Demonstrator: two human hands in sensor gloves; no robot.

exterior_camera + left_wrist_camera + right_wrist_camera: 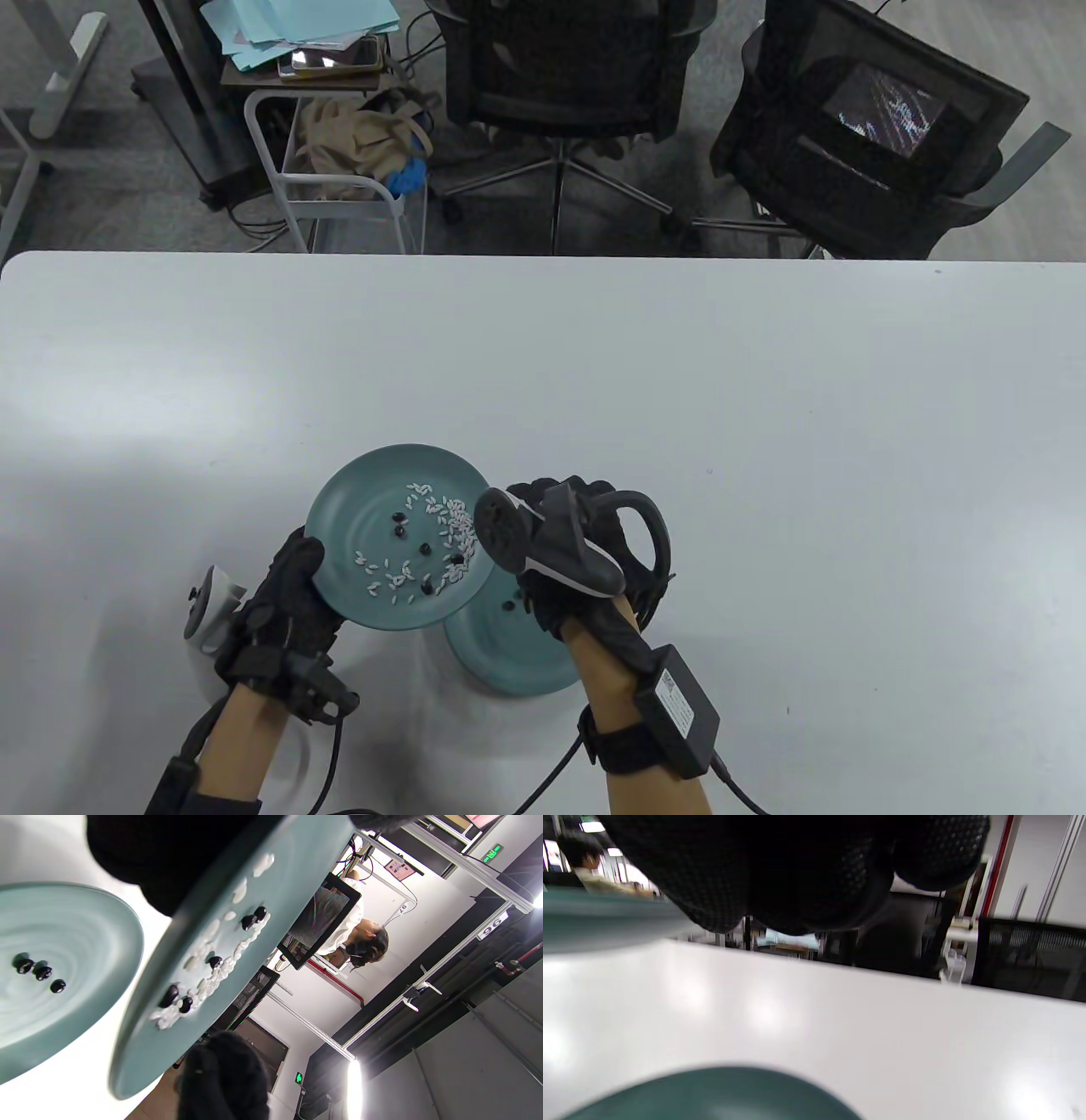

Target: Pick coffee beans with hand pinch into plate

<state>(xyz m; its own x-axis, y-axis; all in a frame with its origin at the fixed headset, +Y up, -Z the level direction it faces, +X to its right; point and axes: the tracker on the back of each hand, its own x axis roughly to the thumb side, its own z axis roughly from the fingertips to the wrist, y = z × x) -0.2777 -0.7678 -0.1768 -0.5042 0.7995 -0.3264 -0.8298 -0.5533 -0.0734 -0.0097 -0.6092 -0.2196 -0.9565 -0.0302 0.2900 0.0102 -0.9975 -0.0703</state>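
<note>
White table [764,407], coffee beans [427,567] on plate [339,518] beside right hand [585,552]

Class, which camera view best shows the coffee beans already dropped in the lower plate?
The left wrist view: three dark coffee beans lie unobstructed in the lower plate. In the table view the held plate and the right hand hide most of it, with one bean visible. The right wrist view shows only a blurred rim, no beans.
</note>
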